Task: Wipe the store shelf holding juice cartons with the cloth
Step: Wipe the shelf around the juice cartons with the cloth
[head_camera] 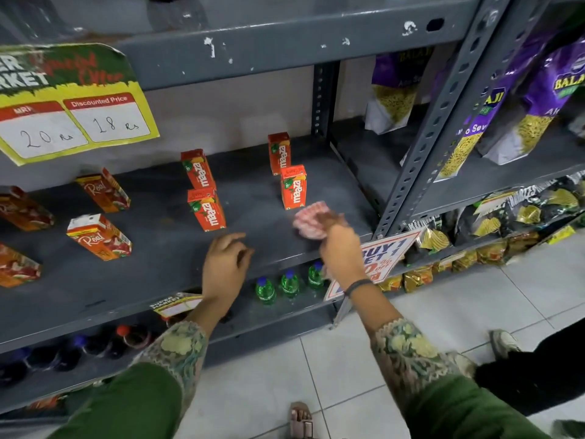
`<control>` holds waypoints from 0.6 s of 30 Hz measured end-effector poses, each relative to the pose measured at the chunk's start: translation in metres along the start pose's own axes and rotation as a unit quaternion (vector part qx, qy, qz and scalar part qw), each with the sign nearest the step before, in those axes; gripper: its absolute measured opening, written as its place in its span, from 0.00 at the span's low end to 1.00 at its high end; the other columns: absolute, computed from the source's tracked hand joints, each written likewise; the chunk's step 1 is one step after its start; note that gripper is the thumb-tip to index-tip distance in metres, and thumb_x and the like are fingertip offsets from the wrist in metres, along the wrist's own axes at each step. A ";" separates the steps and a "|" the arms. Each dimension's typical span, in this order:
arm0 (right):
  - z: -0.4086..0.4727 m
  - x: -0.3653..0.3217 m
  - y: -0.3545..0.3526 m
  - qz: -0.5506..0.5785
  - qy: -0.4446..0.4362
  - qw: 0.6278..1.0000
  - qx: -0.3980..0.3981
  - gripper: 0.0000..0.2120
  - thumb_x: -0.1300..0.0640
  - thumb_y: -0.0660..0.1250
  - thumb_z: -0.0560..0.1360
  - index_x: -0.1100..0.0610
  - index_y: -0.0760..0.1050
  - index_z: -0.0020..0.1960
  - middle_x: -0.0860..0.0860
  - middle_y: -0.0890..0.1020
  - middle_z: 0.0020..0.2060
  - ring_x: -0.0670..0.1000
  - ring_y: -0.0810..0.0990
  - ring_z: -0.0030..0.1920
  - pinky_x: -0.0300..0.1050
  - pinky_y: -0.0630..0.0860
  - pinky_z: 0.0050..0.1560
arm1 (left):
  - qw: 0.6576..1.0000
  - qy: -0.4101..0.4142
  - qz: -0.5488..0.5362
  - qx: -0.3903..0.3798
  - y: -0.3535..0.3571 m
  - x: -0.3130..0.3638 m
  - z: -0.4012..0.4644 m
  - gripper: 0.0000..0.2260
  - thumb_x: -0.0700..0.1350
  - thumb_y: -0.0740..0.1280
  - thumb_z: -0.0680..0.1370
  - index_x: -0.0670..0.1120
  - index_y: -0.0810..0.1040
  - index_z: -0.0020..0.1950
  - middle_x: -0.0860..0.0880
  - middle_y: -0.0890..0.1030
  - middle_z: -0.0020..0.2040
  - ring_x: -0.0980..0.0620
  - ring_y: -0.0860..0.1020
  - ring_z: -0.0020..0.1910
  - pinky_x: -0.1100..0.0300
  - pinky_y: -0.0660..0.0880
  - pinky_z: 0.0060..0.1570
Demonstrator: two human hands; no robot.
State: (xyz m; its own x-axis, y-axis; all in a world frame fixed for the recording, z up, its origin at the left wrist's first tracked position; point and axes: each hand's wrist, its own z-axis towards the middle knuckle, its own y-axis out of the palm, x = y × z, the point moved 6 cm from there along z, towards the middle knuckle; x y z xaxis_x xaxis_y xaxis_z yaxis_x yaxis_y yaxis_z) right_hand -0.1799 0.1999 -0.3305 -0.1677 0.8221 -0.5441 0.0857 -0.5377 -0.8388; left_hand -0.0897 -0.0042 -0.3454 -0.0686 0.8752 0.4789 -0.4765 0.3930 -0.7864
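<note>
Cloth (309,224), soft and light at frame centre, is bunched in our right hand (340,245), fingers closed round it. Our left hand (225,264) hovers loosely curled, holding nothing, over the shelf (158,264).

head cam | looks forward and down | close on grey shelf (152,264) | floor below

Two bare hands, the left hand (225,267) and right hand (340,248), extend from dark green sleeves (152,403) with floral lace cuffs (186,346); a dark wristband (359,285) circles the right wrist.
</note>
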 end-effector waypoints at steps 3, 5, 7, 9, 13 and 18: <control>0.016 0.032 -0.005 -0.128 0.034 0.991 -0.010 0.27 0.73 0.57 0.72 0.61 0.66 0.71 0.59 0.68 0.72 0.61 0.61 0.74 0.54 0.64 0.74 | 0.995 -0.038 -0.093 -0.027 0.017 0.012 0.031 0.05 0.38 0.74 0.68 0.39 0.79 0.40 0.42 0.81 0.51 0.43 0.79 0.51 0.55 0.74 0.52; 0.014 0.030 0.008 -0.169 -0.021 0.983 -0.070 0.31 0.73 0.58 0.72 0.58 0.63 0.73 0.57 0.64 0.75 0.59 0.60 0.75 0.53 0.61 0.75 | 0.988 -0.072 -0.129 -0.052 0.034 0.017 0.057 0.14 0.38 0.74 0.69 0.39 0.79 0.53 0.40 0.80 0.55 0.42 0.79 0.54 0.50 0.75 0.56; 0.005 0.021 0.022 -0.138 -0.104 0.978 -0.113 0.34 0.74 0.59 0.70 0.54 0.65 0.73 0.55 0.66 0.74 0.57 0.64 0.74 0.52 0.63 0.74 | 0.980 -0.107 -0.151 -0.078 0.049 0.020 0.079 0.24 0.39 0.74 0.69 0.37 0.74 0.63 0.38 0.78 0.61 0.41 0.77 0.59 0.48 0.73 0.60; 0.001 0.016 0.022 -0.076 -0.128 0.982 -0.114 0.33 0.74 0.59 0.70 0.52 0.68 0.71 0.56 0.69 0.72 0.56 0.67 0.73 0.51 0.66 0.73 | 0.976 -0.115 -0.158 -0.100 0.061 0.028 0.096 0.27 0.41 0.75 0.69 0.38 0.72 0.65 0.39 0.79 0.61 0.42 0.77 0.60 0.51 0.73 0.61; 0.015 0.041 -0.006 -0.110 -0.010 0.994 0.016 0.32 0.75 0.59 0.71 0.60 0.64 0.73 0.58 0.65 0.74 0.59 0.58 0.76 0.52 0.61 0.76 | 0.976 -0.115 -0.155 -0.105 0.074 0.041 0.118 0.21 0.45 0.74 0.69 0.42 0.76 0.60 0.41 0.83 0.55 0.43 0.81 0.54 0.52 0.77 0.53; 0.007 0.031 0.012 -0.149 -0.019 0.988 -0.039 0.35 0.73 0.58 0.72 0.60 0.54 0.77 0.58 0.57 0.77 0.58 0.52 0.78 0.49 0.49 0.78 | 0.979 -0.117 -0.126 -0.105 0.084 0.041 0.129 0.18 0.45 0.72 0.70 0.45 0.75 0.58 0.42 0.83 0.54 0.42 0.80 0.54 0.47 0.77 0.54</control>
State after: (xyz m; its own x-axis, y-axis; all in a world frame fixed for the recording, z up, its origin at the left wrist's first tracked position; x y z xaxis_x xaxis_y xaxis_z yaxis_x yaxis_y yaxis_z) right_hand -0.1908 0.2179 -0.3572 -0.2330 0.9334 -0.2730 0.1028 -0.2555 -0.9613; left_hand -0.2457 0.0284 -0.3410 -0.1829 0.6634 0.7255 -0.3154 0.6594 -0.6824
